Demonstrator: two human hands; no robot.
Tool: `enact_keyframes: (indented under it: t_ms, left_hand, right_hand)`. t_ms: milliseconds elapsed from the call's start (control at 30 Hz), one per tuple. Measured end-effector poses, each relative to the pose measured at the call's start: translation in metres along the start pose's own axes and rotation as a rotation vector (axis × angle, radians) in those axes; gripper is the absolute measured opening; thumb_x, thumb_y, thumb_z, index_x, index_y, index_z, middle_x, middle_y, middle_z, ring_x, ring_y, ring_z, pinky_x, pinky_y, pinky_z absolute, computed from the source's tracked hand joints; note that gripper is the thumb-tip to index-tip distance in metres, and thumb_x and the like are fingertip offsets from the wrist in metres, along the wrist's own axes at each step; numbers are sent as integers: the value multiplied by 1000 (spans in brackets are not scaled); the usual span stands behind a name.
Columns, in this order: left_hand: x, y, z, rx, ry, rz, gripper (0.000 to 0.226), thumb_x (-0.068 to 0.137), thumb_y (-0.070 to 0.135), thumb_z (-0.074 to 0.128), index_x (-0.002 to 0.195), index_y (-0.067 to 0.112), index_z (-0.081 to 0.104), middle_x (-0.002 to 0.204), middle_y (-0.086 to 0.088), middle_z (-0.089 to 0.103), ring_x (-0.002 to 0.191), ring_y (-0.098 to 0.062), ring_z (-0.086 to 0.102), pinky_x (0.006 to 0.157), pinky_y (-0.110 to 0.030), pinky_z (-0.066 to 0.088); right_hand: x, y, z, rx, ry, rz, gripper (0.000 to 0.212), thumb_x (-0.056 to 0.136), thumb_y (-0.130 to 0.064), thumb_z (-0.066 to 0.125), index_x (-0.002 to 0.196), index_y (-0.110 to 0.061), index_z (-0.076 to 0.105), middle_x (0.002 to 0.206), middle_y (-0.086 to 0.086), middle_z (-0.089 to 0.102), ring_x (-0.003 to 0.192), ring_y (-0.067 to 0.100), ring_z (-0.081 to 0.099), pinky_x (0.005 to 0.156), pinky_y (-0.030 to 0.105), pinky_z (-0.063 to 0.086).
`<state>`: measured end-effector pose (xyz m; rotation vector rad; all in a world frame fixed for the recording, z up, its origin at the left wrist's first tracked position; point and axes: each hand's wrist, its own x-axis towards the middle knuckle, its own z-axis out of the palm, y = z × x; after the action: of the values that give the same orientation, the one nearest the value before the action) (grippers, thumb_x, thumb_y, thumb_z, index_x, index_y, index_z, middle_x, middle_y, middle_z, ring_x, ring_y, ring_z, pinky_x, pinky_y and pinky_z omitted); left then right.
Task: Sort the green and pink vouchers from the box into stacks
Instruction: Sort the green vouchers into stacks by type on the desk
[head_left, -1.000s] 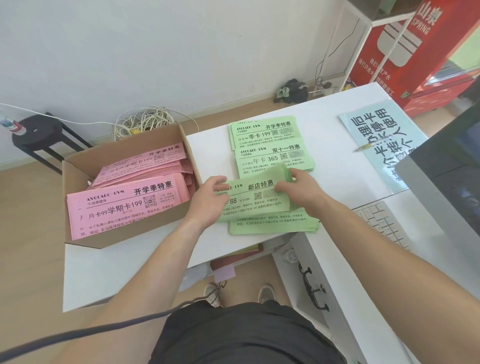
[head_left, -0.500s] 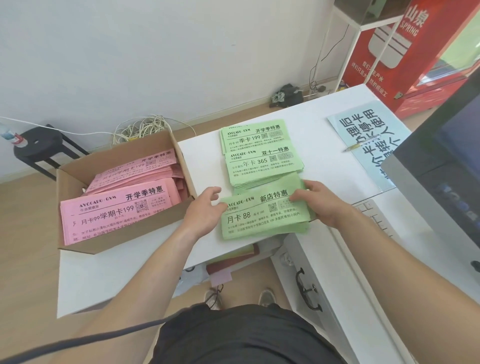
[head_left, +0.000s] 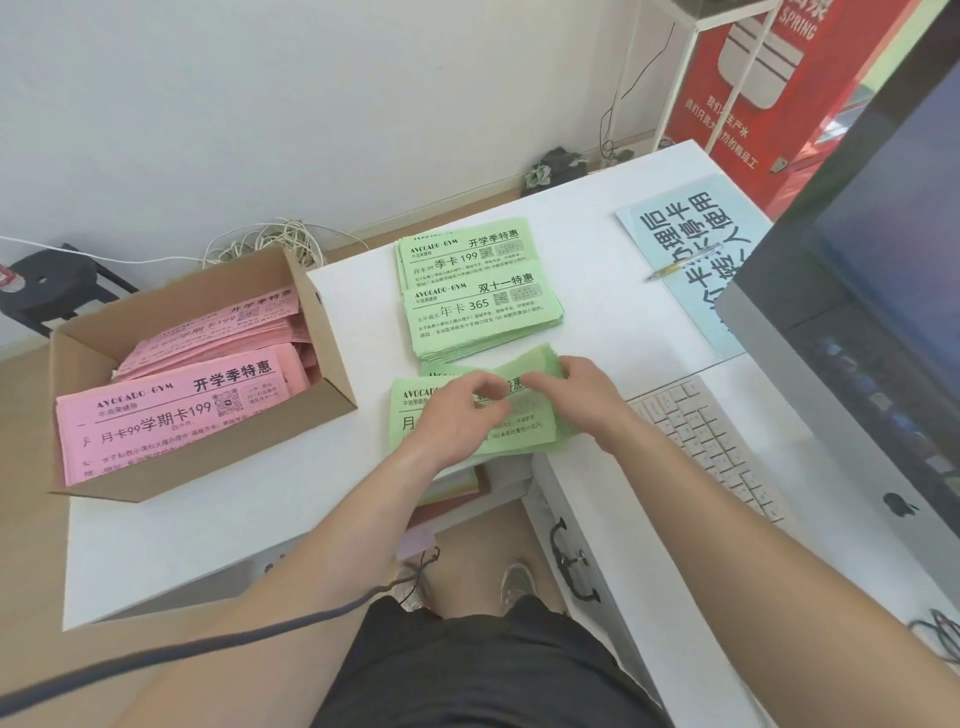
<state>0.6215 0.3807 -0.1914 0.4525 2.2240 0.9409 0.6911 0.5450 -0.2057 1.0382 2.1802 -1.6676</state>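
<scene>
Green sorted: three green stacks are laid in a column on the white table (head_left: 234, 519): far green stack (head_left: 467, 254), middle green stack (head_left: 483, 312), near green stack (head_left: 415, 415).
Pink unsorted: the pink vouchers (head_left: 171, 415) all lie in the cardboard box (head_left: 332, 374) at the table's left; no pink stack is seen on the table.
Progress, judged: the green half is largely done and is sorted by offer; the pink half is not yet begun. No green is visible in the box, though its lower layers are hidden.
Step in hand, judged: the near green stack is being squared or topped up.
Left hand (head_left: 457, 423): laid on top of the near green stack, fingers curled; a pinch cannot be confirmed.
Right hand (head_left: 582, 395): close to the left, fingertips almost meeting; fingers are curled round the raised, bowed right end of that stack.
Print, pink: "AVOCADO-GYM", "开学季特惠", "月卡99学期卡199", a QR code.
Print, far green: "开学季特惠", "季卡 199".
Print, middle green: "双十一特惠", "年卡 365".
Print, near green: only "AVOCA…" and "月" are exposed; the rest is covered.
Other writing: "SPRING" is read on the red banner (head_left: 795, 31); an apple logo is noted on the monitor (head_left: 857, 338); the blue sheet (head_left: 691, 249) carries large inverted characters, not read.
</scene>
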Motion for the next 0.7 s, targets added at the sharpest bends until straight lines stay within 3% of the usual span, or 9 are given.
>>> enact_keyframes:
  t_ms: [100, 233, 300, 400, 500, 700]
  left_hand:
    - [-1, 5, 3, -129, 25, -72, 42, 86, 59, 64, 118, 32, 59, 112, 14, 66, 101, -11, 65, 94, -40, 54]
    - [-2, 18, -2, -156, 34, -149, 76, 65, 82, 59, 117, 27, 53, 109, 5, 67, 93, -19, 70, 91, -47, 56]
    - [-1, 23, -3, -116, 41, -166, 70, 72, 74, 63, 119, 24, 52, 107, 3, 65, 92, -20, 70, 88, -46, 58]
    - [2, 23, -3, -122, 78, -181, 51, 86, 52, 68, 121, 19, 51, 108, -1, 67, 89, -20, 71, 82, -41, 61]
    - [3, 17, -5, -248, 85, -201, 40, 90, 39, 70, 120, 18, 55, 104, -2, 72, 83, -20, 75, 78, -40, 63]
    - [0, 10, -3, -304, 92, -163, 34, 89, 39, 73, 112, 28, 50, 107, 6, 65, 91, -15, 68, 67, -30, 54]
  right_hand:
    - [-13, -7, -2, 221, -30, 28, 36, 101, -44, 48, 101, -19, 74, 94, 2, 75, 80, 22, 73, 66, 37, 60]
    - [-19, -2, -2, 299, -125, -43, 36, 100, -15, 42, 111, -21, 76, 95, 3, 77, 78, 22, 76, 61, 34, 60]
    - [-18, 2, 3, 288, -160, -85, 35, 100, -11, 49, 123, -22, 72, 101, 1, 78, 85, 20, 76, 63, 34, 61]
    - [-14, 10, 8, 284, -125, -118, 36, 99, -22, 65, 134, -19, 65, 109, 8, 72, 92, 22, 75, 66, 37, 63]
    - [-11, 14, 10, 312, -111, -127, 34, 97, -23, 69, 131, -20, 66, 112, 12, 69, 88, 22, 75, 67, 37, 64]
    - [-6, 14, 15, 338, -98, -123, 28, 92, -27, 76, 119, -23, 68, 116, 1, 68, 81, 20, 74, 65, 33, 63]
